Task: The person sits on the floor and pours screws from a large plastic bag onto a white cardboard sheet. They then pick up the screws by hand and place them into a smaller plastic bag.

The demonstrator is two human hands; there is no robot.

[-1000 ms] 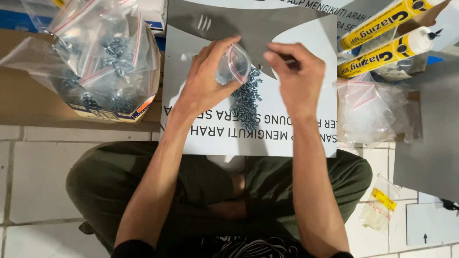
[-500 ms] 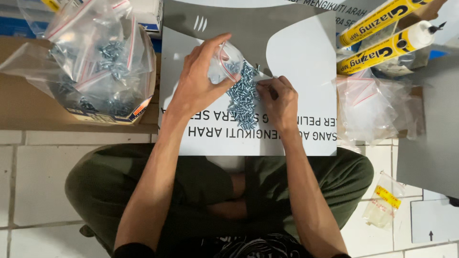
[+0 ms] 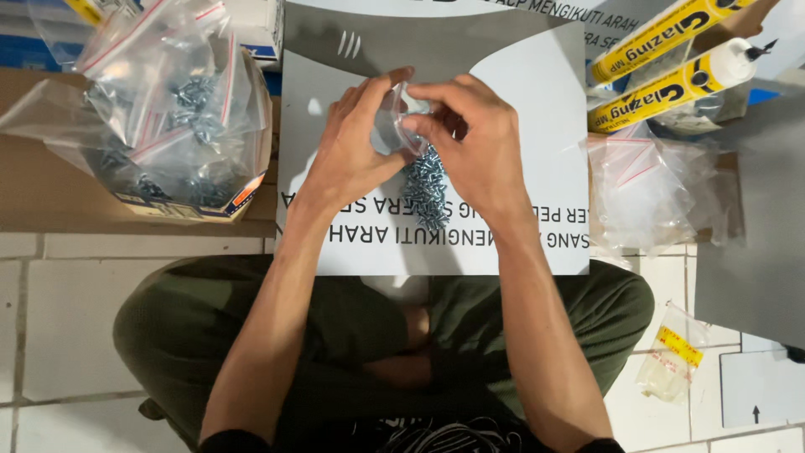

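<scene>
Person sits cross-legged on the tiled floor (image 3: 50,352), a white printed panel (image 3: 537,117) lying flat in front of the knees. Left hand (image 3: 352,151) and right hand (image 3: 474,143) meet above the panel, both pinching a small clear plastic bag (image 3: 392,126). Left grip: thumb and fingers clamped on the bag's left side. Right grip: fingertips together on the bag's right edge, clamped on it too. The bag is held up between the two hands, just over a pile of small silver screws (image 3: 426,186) lying on the panel, partly under the right hand. Left of the panel, a cardboard box (image 3: 189,201) stuffed with clear bags of screws (image 3: 168,101). Right of it, two yellow sealant tubes (image 3: 671,84) and a heap of empty clear bags (image 3: 650,189). One small bag with a yellow label (image 3: 675,361) lies on the floor near the right knee.
</scene>
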